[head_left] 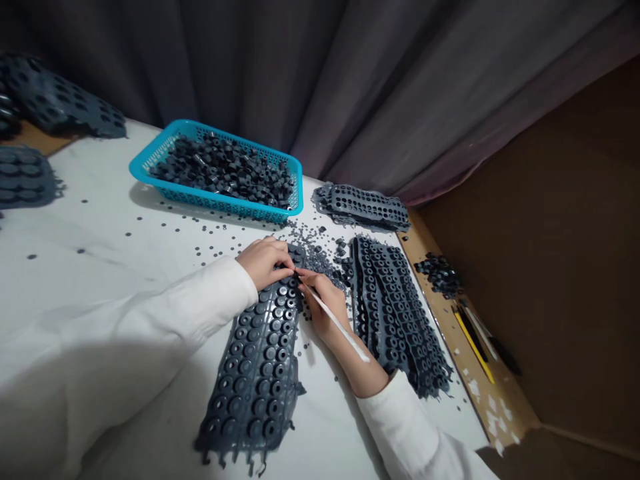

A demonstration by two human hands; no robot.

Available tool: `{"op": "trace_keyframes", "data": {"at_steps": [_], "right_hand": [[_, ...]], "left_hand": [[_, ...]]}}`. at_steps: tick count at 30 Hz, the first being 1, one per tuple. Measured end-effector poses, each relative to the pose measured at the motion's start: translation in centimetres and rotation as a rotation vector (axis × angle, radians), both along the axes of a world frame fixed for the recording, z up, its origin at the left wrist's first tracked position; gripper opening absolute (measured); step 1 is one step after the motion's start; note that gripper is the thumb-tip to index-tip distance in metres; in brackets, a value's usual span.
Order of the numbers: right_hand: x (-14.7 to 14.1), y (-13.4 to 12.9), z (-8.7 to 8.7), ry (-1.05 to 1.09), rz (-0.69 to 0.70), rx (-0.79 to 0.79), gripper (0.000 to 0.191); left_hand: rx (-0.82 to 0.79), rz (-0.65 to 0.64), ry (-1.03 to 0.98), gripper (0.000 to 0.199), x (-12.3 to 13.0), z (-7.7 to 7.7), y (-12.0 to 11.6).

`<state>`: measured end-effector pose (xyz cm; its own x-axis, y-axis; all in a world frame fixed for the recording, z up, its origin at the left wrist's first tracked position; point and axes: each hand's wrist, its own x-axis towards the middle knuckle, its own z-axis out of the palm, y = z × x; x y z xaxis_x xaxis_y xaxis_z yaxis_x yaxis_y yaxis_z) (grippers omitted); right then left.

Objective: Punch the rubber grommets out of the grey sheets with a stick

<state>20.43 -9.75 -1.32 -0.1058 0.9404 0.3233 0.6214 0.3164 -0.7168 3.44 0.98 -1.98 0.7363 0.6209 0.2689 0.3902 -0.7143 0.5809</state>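
A dark rubber sheet (260, 360) with rows of round, ring-like moulded parts lies lengthwise on the white table. My left hand (266, 261) rests over its far end, thumb and forefinger pinched together; what lies between them is too small to make out. At the sheet's far right edge, my right hand (326, 303) grips a thin white stick-like tool (345, 330) like a pen. The fingertips of both hands meet there, and they hide the tool's working tip.
A blue basket (215, 200) full of small black rubber parts stands behind. Tiny dark discs (317, 257) are scattered nearby. More moulded sheets (400, 313) lie at right, with a perforated stack (367, 207) behind. A yellow-handled tool (474, 343) and loose black parts (440, 275) lie farther right.
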Motion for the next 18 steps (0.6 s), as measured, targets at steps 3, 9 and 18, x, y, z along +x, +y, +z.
{"op": "trace_keyframes", "data": {"at_steps": [3,9,18], "right_hand": [[-0.1,-0.2,0.2,0.05,-0.036,-0.03,0.011],[-0.4,-0.5,1.0,0.218,-0.062,-0.088,0.012],[-0.5,-0.5,1.2,0.247,-0.061,-0.128,0.015]], "left_hand": [[0.002,0.006,0.007,0.01,0.0,0.1,-0.1],[0.0,0.011,0.014,0.011,0.0,0.2,-0.1],[0.002,0.007,0.004,0.01,0.0,0.0,0.0]]}}
